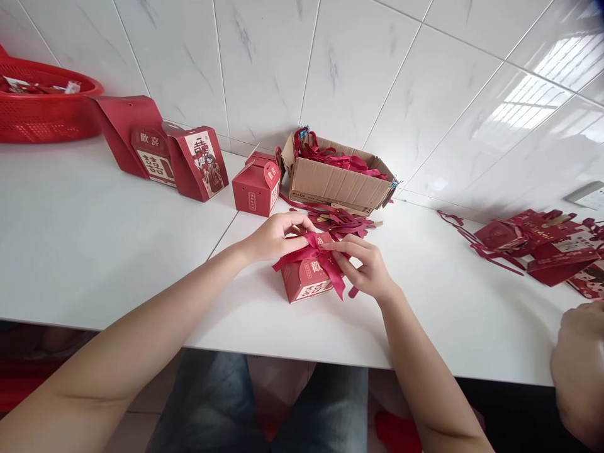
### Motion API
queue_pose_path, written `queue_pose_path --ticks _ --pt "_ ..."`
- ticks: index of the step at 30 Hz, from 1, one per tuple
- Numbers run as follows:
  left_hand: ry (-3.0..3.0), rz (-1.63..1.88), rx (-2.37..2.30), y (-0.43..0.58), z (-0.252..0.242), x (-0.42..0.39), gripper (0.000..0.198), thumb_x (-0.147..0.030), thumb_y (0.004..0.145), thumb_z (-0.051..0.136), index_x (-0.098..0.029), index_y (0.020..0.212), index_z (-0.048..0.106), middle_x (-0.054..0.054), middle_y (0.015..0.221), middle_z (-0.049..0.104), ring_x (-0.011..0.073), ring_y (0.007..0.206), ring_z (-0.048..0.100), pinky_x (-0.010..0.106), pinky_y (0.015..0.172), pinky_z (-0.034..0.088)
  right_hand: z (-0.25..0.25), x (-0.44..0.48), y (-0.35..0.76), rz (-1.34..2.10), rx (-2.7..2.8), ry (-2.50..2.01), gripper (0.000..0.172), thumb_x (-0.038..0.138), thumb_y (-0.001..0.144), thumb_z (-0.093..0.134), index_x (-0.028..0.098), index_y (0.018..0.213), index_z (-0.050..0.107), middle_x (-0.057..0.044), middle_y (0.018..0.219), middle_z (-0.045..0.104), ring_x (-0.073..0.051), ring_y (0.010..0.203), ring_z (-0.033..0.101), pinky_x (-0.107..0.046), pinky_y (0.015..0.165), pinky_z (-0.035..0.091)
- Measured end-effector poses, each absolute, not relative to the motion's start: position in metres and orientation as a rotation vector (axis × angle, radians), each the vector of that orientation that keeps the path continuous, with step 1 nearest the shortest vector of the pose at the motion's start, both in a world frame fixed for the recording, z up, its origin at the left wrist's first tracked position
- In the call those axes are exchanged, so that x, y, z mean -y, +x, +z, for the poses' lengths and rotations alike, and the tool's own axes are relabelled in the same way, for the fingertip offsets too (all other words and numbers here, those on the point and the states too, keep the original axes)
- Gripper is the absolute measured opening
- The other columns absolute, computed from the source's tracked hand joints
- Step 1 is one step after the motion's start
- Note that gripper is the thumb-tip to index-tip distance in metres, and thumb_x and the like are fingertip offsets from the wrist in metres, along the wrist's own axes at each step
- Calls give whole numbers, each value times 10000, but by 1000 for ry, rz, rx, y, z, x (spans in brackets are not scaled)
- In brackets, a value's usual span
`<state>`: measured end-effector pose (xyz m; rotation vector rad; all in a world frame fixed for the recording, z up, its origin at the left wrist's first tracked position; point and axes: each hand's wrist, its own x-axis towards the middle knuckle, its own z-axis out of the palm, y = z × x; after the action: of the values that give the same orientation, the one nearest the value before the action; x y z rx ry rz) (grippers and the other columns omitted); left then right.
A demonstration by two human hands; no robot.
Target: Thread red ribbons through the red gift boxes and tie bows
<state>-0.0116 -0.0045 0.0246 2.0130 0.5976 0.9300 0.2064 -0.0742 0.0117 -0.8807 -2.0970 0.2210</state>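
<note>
At the left end of a white table, a red basket stands against the tiled wall, with printed boxes just beside it, set back perhaps to leave elbow room. A small red box sits upright next in line, its top flaps raised. Nearer the table's edge, the person's left hand pinches a ribbon between thumb and fingers. Directly beneath the fingertips, between the two hands, a gift box rests on the table, the ribbon crossing its top and one end hanging down the front. Behind it, an open carton of red ribbons and a pile of loose strips lie close, probably for an easy reach. From the other side, the right hand closes thumb and forefinger on the same ribbon, seemingly to keep the bow snug. Farther right, more red boxes lie heaped near the wall, while part of another person's arm shows, blurred, at the edge.
</note>
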Motion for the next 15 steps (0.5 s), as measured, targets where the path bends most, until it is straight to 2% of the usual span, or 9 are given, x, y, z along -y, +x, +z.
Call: queue_pose_path --ticks 7,12,15 --pt "2087 1024 -723 -9 19 4 214 -242 783 606 -179 964 700 65 1017 713 181 909 666 293 773 547 11 75 206 253 2149 -848 337 83 894 426 206 1102 661 -5 708 540 -117 603 474 -264 560 415" --pt "2211 1155 -767 -8 16 4 143 -198 764 590 -165 754 729 56 840 731 163 756 666 262 675 531 11 77 207 266 2171 -799 390 38 870 411 203 1116 665 -6 724 559 -116 605 475 -254 542 405" --pt "2288 1269 -755 -6 13 4 163 -154 758 566 -151 678 707 51 748 721 150 679 646 257 630 505 11 77 208 298 2183 -776 406 36 879 401 207 1144 655 -23 771 586 -124 652 524 -259 559 431"
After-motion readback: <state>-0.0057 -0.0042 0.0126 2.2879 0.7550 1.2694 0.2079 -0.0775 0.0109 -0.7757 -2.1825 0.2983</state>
